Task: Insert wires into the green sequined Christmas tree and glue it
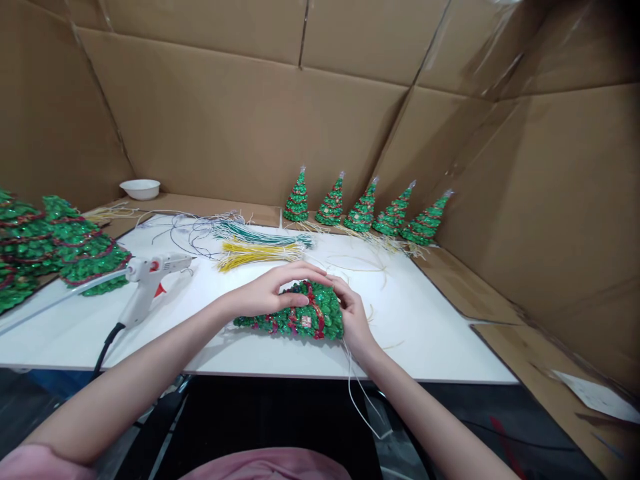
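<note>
A small green Christmas tree [325,317] with red garland and a little square ornament lies on its side near the table's front edge, its wide base to the right. Over its upper side curves my left hand [275,288], thumb against the green surface and fingers reaching to the base. My right hand [354,315] grips the tree at the base end, its fingertips meeting those of the left hand. Thin white wires [356,380] hang from beneath the right hand over the table edge. What the right fingertips pinch there is hidden.
A white glue gun [145,290] stands on the white table [425,320], left of the tree. Behind are yellow wires [260,253] and green wires [255,233]. Several finished trees [361,207] line the back; larger trees [83,247] and a white bowl [141,189] are left. Cardboard walls [225,100] surround everything.
</note>
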Demonstrator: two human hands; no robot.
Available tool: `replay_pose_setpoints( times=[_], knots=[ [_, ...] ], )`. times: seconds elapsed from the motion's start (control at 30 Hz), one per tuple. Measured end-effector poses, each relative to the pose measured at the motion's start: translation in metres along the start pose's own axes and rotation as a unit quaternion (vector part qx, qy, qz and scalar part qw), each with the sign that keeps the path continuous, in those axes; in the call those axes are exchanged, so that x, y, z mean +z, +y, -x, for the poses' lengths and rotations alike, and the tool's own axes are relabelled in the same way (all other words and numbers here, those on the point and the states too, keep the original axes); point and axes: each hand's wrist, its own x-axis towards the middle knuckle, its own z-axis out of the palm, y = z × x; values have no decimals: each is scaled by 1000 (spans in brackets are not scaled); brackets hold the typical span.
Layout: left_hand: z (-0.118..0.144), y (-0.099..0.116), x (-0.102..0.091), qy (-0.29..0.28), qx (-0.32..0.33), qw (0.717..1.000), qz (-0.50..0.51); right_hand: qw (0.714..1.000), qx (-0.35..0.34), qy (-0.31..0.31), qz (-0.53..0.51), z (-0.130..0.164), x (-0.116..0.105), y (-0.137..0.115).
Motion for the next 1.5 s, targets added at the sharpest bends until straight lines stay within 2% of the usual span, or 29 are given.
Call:
replay_pose_setpoints(
  times=[0.73,1.5],
  knots=[
    [1,0,0,-5,0,1000,-3,1000,-3,-15,8,0,-1,1],
    [2,0,0,-16,10,1000,-8,1000,4,2,13,-1,0,1]
  ],
)
